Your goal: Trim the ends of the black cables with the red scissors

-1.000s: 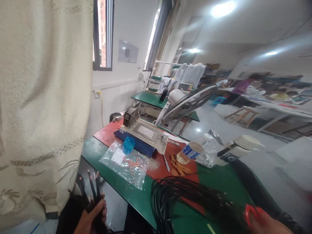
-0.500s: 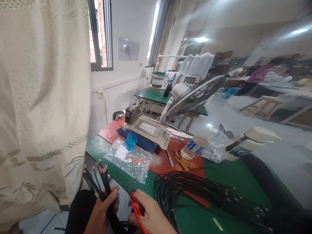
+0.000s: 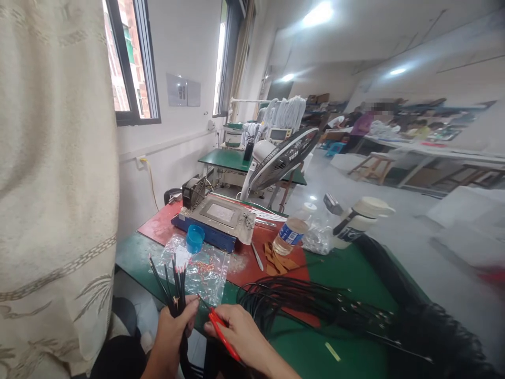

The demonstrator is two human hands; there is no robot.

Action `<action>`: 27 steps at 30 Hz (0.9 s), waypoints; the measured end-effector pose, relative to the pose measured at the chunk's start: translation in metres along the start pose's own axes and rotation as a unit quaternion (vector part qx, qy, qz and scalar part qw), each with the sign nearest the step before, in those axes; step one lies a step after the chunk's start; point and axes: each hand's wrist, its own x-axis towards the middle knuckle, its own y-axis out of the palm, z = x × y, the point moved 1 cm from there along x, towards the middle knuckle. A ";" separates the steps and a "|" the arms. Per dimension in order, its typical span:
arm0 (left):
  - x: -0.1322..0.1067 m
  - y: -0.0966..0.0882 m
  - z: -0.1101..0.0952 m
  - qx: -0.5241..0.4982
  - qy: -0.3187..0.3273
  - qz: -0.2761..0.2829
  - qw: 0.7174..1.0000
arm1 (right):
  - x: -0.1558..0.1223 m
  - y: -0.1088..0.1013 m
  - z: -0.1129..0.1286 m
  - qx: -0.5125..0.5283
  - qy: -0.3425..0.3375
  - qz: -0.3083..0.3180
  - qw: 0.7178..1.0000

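Observation:
My left hand is closed around a bunch of black cables whose stripped ends, pinkish and coppery, point up and fan apart. One wire end shows between its thumb and forefinger. My right hand grips a red-handled cutting tool, probably pliers, with its dark jaws pointing at that wire end. Whether the jaws touch the wire is too small to tell. Just beyond the hands, a clear plastic bag lies on the table with small red bits and a blue round cup on it.
A blue-sided heating device with a small black fan stands behind the bag. To its right are a bottle, brown scraps and a white jug. Black cables spread over the green table. A curtain hangs at left.
My view has swung to the right, so the table and room shift left. The cable bunch is more upright and nearer the bag. The cutting tool stays in my right hand, close to my left.

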 end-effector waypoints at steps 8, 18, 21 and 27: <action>0.012 0.002 -0.001 0.024 0.002 -0.010 1.000 | 0.016 -0.008 -0.011 -0.050 0.006 -0.028 0.998; 0.001 -0.008 -0.004 -0.019 -0.006 0.051 0.999 | 0.032 0.006 -0.008 0.362 0.079 0.008 0.929; -0.007 -0.012 -0.007 -0.015 -0.017 0.071 0.997 | 0.036 0.012 0.001 0.465 0.089 0.045 0.880; -0.013 -0.018 -0.002 -0.009 -0.022 0.052 0.998 | 0.036 0.017 0.008 0.496 0.087 0.093 0.859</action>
